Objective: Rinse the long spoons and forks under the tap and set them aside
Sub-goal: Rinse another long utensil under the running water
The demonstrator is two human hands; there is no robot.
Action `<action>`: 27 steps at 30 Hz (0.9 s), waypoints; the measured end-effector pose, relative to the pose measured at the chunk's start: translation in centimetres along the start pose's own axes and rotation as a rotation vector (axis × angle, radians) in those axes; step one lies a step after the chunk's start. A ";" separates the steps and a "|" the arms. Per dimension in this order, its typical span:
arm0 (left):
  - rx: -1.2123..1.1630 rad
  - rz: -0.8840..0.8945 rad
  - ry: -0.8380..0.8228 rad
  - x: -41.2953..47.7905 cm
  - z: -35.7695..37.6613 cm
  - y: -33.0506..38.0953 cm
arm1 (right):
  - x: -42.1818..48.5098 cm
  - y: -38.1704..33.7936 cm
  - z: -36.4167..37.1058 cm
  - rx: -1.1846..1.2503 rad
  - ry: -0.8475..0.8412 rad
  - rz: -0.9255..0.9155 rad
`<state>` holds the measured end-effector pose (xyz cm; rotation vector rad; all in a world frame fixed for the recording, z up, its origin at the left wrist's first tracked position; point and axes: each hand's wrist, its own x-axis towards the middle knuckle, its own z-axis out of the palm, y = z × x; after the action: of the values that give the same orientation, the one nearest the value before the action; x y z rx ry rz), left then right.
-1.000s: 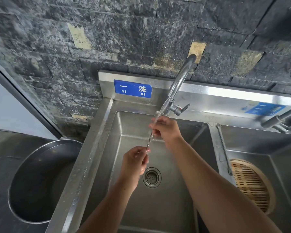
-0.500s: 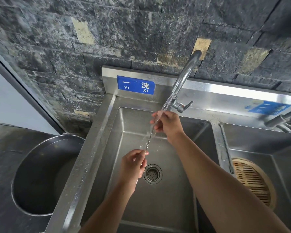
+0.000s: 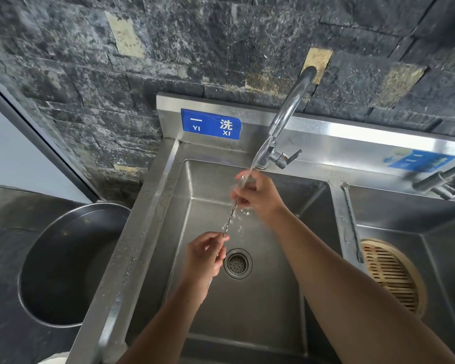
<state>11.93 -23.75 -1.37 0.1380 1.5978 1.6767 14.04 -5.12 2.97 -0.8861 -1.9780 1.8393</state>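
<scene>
Here, the left hand (image 3: pixel 204 256) and right hand (image 3: pixel 258 194) each pinch one end of a long twisted-handle steel utensil (image 3: pixel 230 219) under the curved chrome tap (image 3: pixel 286 114)

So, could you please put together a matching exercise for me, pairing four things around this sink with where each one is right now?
Things
1. twisted-handle utensil
2. long fork
3. bamboo steamer rack
4. large metal bowl

Places
A. lying on the divider between the two basins
B. outside the sink, past its left rim
C. held by the left hand and right hand under the stream from the tap
D. in the right sink bowl

Pairs: 1-C, 2-A, 3-D, 4-B
</scene>
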 end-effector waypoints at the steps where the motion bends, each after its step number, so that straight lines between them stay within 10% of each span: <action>1: 0.004 0.002 -0.003 -0.1 0.0 0.1 | 0.1 0.0 -0.1 0.025 0.004 0.002; 27: 0.124 0.147 -0.107 5.8 5.1 4.5 | 2.1 -3.8 -1.8 -0.012 0.216 0.028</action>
<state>8.89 -15.76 1.05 0.4104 1.6434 1.6498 12.59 -2.36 6.55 -1.0727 -1.8546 1.6688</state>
